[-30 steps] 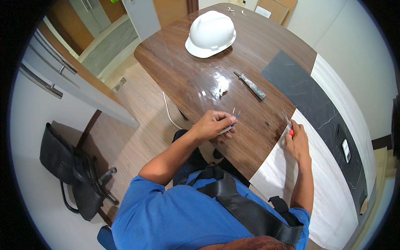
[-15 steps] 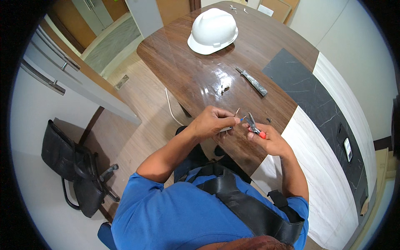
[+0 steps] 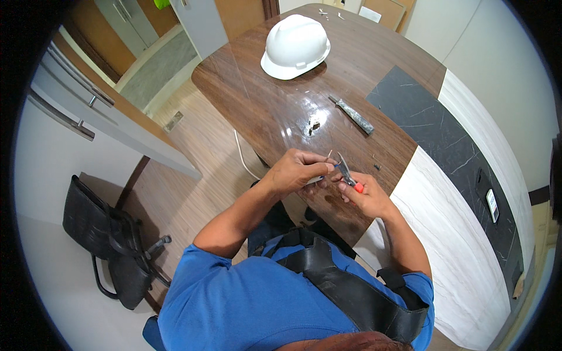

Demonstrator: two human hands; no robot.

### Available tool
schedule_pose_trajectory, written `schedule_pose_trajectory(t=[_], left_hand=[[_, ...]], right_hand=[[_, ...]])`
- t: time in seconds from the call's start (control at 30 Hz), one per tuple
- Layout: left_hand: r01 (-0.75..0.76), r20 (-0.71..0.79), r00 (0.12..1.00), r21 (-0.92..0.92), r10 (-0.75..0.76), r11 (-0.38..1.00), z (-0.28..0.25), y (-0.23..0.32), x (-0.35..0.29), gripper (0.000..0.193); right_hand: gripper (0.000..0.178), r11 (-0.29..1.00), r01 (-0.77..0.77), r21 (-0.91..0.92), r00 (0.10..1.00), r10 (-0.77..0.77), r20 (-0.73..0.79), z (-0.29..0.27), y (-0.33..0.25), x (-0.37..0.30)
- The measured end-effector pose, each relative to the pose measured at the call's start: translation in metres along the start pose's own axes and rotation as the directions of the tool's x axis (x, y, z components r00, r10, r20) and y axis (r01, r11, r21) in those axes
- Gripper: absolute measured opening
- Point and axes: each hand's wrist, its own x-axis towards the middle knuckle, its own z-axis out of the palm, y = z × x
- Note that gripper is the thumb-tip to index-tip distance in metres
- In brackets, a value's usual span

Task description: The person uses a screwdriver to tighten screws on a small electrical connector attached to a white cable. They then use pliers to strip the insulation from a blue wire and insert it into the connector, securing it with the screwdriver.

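Note:
Between the fingertips of my left hand [image 3: 295,171] is pinched the end of a white cable [image 3: 315,180], with thin wires sticking out; one has blue insulation and another shows a bare, copper-coloured tip [image 3: 329,154]. My right hand [image 3: 370,198] is closed round red-handled pliers [image 3: 344,171]. The metal jaws stand right at the blue wire, beside my left fingertips; whether they grip it is too small to tell. Both hands are above the near edge of the brown wooden table [image 3: 275,120].
A white hard hat [image 3: 295,47] sits toward the table's far side. Closer lie a grey-handled tool [image 3: 353,116] and small dark scraps [image 3: 377,167]. A phone-like device [image 3: 492,206] rests on the dark strip at right. A black chair [image 3: 108,240] stands at left, near a door handle [image 3: 61,111].
The pliers and my right hand have moved left, bringing the jaws up to the wires at my left fingertips. My left hand keeps its pinch. The view has shifted slightly; bright green appears at the top left.

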Motion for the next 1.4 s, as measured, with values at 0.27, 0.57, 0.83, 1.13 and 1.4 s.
schedule_pose_trajectory(t=[0.27,0.57,0.83,1.13,1.4], left_hand=[[-0.066,-0.033,0.997,0.01,0.067,0.998,0.004,-0.002,0.004,0.034],[-0.206,-0.177,0.963,-0.002,0.202,0.979,0.011,-0.009,0.004,0.033],[-0.248,-0.218,0.946,-0.007,0.241,0.969,0.013,-0.022,0.019,0.035],[-0.148,0.069,0.987,-0.016,0.149,0.989,0.002,-0.02,0.012,0.038],[-0.18,0.148,0.974,0.048,0.171,0.983,0.001,-0.019,0.01,0.034]], right_hand=[[0.029,0.999,0.02,-0.044,0.999,-0.021,-0.027,-0.001,0.007,0.003],[0.027,0.995,-0.029,-0.093,0.996,0.021,-0.086,-0.001,0.003,0.002],[0.025,0.995,-0.088,-0.051,0.964,0.072,-0.254,-0.003,0.026,0.011],[0.035,0.997,-0.026,0.067,1.0,0.026,-0.009,-0.022,0.012,0.006],[0.035,1.0,-0.004,-0.018,0.993,0.006,0.115,-0.017,0.003,0.004]])
